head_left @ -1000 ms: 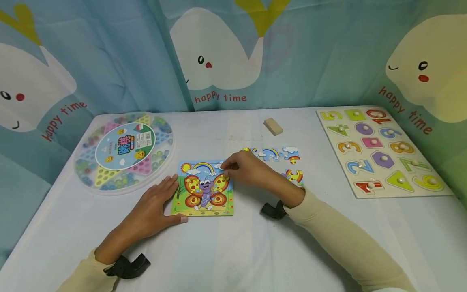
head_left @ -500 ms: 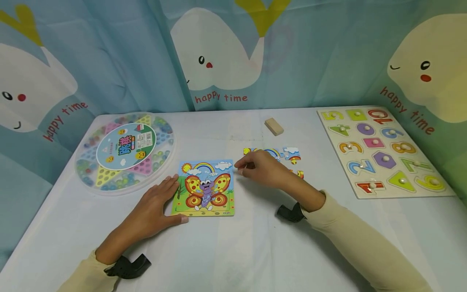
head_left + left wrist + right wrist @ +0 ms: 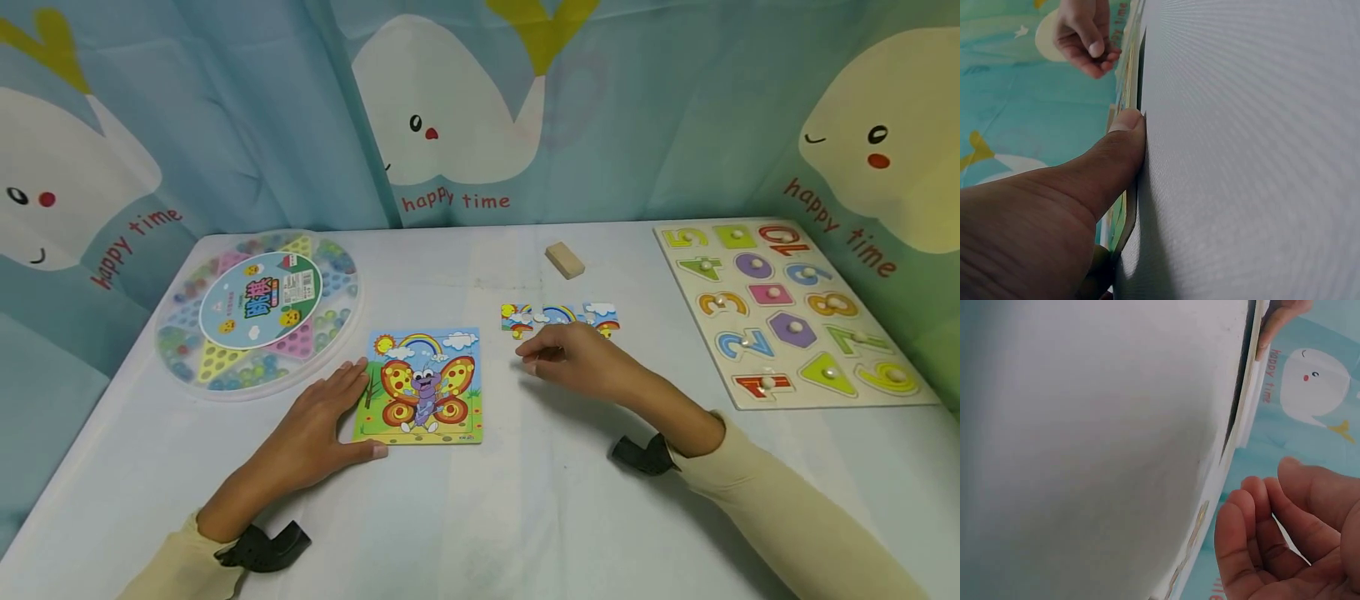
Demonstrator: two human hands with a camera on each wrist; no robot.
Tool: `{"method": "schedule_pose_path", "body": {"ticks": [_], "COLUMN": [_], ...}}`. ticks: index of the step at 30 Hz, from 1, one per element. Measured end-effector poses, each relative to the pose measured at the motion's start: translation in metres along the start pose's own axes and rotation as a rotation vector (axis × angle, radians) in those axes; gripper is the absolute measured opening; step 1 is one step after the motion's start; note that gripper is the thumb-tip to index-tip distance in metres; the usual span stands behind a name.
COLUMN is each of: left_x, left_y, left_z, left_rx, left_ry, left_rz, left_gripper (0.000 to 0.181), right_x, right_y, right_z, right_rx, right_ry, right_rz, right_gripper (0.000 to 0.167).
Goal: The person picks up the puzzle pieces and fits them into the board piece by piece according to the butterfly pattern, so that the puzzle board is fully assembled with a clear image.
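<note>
A square butterfly puzzle board (image 3: 425, 387) lies flat on the table. My left hand (image 3: 318, 433) rests at its lower left corner, with the fingers along the left side and the thumb at the near edge. In the left wrist view, the straight thumb (image 3: 1119, 147) touches the board's edge. My right hand (image 3: 577, 358) is to the right of the board, apart from it, fingers loosely bent. Nothing shows between those fingers (image 3: 1233, 540) in the right wrist view. Just beyond it lie several jigsaw pieces (image 3: 601, 312) in a row; the hand partly hides them.
A round Chinese checkers set (image 3: 258, 312) sits at the left, beyond the left hand. At the right lies a wooden number peg board (image 3: 791, 317). A small wooden block (image 3: 565, 260) is near the back edge. A printed curtain (image 3: 637, 108) hangs behind the table.
My right hand has drawn away from the board's upper right corner, moving right and slightly nearer. More of the piece row at the back now shows. The left hand stays in place.
</note>
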State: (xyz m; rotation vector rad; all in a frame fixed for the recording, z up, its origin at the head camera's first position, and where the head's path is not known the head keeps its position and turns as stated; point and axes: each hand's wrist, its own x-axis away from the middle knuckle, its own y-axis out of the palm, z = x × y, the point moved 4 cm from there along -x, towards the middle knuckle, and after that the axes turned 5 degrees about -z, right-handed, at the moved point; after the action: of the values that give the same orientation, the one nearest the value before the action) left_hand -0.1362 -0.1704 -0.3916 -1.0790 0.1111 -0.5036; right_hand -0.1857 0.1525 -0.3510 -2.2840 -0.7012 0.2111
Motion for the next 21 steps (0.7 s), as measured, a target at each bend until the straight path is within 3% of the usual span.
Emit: {"method": "schedule_pose_path", "body": {"ticks": [5,12,21], "left_x": [0.0,0.001,-0.001], "left_y": [0.0,0.0,0.002], "left_z": [0.0,0.0,-0.001], "left_rx": [-0.006,-0.001,-0.004], "left_ry": [0.007,0.009,-0.001], "left_rz": [0.005,0.011,0.002], "left_gripper": [0.1,0.1,0.101], "right_x": [0.01,0.019,0.032], "right_y": [-0.005,-0.015,-0.03], "right_z": [0.006,0.012,0.022], "right_rx": [-0.002,0.062,0.115], "right_ry": [0.003,-0.055,-0.009], "right_rz": [-0.002,0.03,0.056], "right_gripper": [0.019,0.019,0.018]}}
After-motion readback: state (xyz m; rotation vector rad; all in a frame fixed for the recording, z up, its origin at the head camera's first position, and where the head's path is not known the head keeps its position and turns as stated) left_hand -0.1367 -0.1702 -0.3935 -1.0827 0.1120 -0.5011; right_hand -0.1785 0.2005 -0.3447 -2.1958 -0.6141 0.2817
